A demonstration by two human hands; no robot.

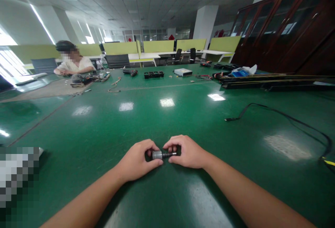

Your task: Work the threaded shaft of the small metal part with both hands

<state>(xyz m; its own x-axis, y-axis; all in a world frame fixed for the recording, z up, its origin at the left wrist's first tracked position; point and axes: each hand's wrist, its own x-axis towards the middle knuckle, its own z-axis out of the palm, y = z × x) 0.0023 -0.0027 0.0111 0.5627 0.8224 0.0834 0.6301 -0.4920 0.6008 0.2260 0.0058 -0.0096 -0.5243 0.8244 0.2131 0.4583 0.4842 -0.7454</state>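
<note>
A small silver metal cylinder point(157, 155) with a thin shaft wound in a dark coil point(167, 154) lies sideways between my hands, just at or above the green table. My left hand point(140, 160) is closed around the cylinder end, thumb in front and fingers behind. Curled about the shaft's bright tip is my right hand point(190, 153), its thumb against the near side and its index fingertip above the coil. Whether the right fingers press on the shaft is hard to make out.
A black cable point(272, 107) curves over the green table point(104, 126) at right. Farther back are a power drill point(130, 72), a black tray-like part point(154, 74), a silver box point(183, 72) and long black rails point(243, 82). Another person point(74, 60) sits at the far left.
</note>
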